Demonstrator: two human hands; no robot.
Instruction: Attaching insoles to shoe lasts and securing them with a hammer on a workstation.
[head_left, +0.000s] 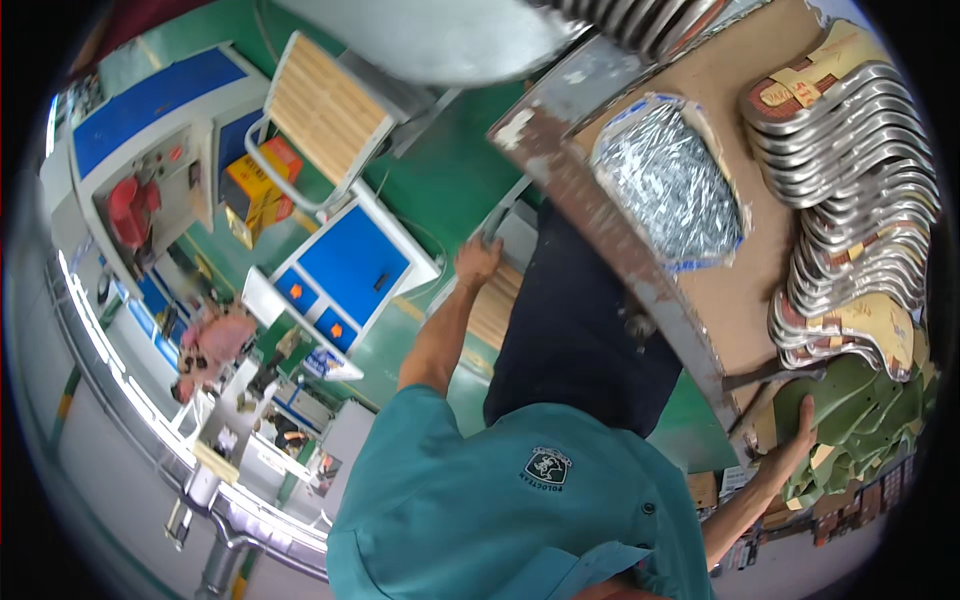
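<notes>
My left hand (pixel 478 262) is closed on the grey metal armrest (pixel 492 225) of a chair with a wooden slatted seat (pixel 490 312), beside my dark trousers. My right hand (pixel 803 432) lies against the near-left edge of a pile of dark green, sole-shaped pieces (pixel 850 405), its visible fingers stretched out. Some of its fingers are hard to make out against the pile. Just beyond the pile, stacked sole-shaped pieces with shiny metal edges (pixel 860 210) line the right side of the table. Some of them have tan and brown patterned faces.
The worn metal-edged table (pixel 720 310) carries brown cardboard and an opened bag of small silvery pieces (pixel 672 185). A dark bar (pixel 765 378) lies by its near corner. At left stand another wooden-slatted chair (pixel 325 110) and a blue-topped white cabinet (pixel 355 255). Another person (pixel 215 340) is farther left.
</notes>
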